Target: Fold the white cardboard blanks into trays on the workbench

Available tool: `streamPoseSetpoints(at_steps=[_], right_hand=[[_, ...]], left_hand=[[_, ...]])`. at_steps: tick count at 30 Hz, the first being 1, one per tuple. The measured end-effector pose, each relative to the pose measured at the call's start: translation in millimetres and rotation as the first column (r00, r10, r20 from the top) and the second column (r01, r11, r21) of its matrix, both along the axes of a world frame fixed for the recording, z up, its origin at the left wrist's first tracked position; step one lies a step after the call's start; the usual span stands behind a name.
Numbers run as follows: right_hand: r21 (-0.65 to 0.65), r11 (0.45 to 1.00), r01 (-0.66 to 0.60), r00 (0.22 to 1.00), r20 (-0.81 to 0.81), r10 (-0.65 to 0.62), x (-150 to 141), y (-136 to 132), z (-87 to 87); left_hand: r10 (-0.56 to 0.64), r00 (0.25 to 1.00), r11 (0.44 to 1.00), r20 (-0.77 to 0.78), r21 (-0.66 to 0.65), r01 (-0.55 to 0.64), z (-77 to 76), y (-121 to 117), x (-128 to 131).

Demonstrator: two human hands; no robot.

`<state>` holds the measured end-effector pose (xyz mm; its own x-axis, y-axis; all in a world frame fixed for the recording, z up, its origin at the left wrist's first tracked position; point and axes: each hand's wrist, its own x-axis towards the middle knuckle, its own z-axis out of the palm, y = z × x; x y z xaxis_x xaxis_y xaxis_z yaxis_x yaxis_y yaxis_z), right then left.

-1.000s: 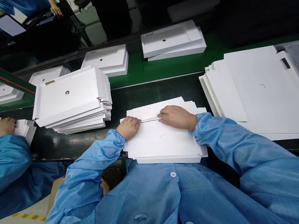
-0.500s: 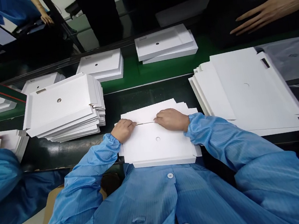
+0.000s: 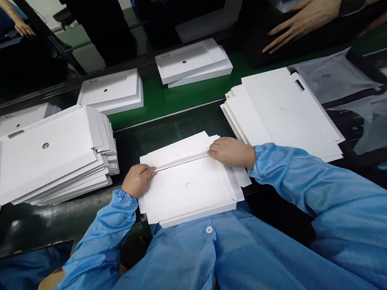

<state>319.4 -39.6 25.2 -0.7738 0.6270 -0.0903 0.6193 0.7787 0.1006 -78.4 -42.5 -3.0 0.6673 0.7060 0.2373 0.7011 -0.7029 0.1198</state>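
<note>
A white die-cut cardboard sheet (image 3: pixel 189 195) lies in front of my body on the dark bench, with other white sheets showing under its edges. Its far flap stands partly up along a crease, and the near edge is folded into a low wall. My left hand (image 3: pixel 137 181) has its fingers closed on the left end of the creased flap. At the flap's right end my right hand (image 3: pixel 232 152) pinches the fold, thumb and fingertips together. A round cut mark shows in the middle of the sheet.
To the left rises a stack of part-folded white trays (image 3: pixel 47 159). Flat white sheets (image 3: pixel 282 114) are piled at the right, beside clear plastic bags (image 3: pixel 334 74). White boxes (image 3: pixel 191 62) sit on the green belt (image 3: pixel 153 93). A co-worker's hand (image 3: pixel 309 20) reaches in at upper right.
My hands have slid apart along the crease toward its two ends, and the far flap is more raised. The view has shifted right. A co-worker's hand has come in at upper right.
</note>
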Motion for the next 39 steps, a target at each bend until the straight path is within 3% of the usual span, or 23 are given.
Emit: streamPoseSetpoints(at_steps=[6,13,24,31,35,39], right_hand=[[0.057,0.998,-0.002,1.000,-0.020,0.003,-2,1,-5.2],[0.066,0.992,0.109,0.992,-0.065,-0.104,0,-2,-5.0],[-0.173,0.971,0.162,0.976,-0.117,-0.184,-7,-6,-7.5],[-0.180,0.974,0.138,0.980,-0.115,-0.160,-8,-4,-9.9],[-0.181,0.971,0.156,0.979,-0.101,-0.176,-9,-5,-3.8],[-0.152,0.970,0.192,0.961,-0.174,-0.217,-5,-11,2.4]], left_hand=[[0.038,0.999,0.999,0.038,0.015,-0.039,0.9,0,0],[0.053,0.999,0.995,0.004,0.088,-0.053,10.5,4,7],[0.071,0.997,0.995,-0.007,0.067,-0.070,6.1,3,8],[0.081,0.996,0.997,-0.031,0.019,-0.080,2.0,4,5],[0.281,0.960,0.960,-0.010,-0.007,-0.281,10.0,-9,-4],[0.537,0.842,0.835,0.053,-0.177,-0.521,21.2,-41,-15]])
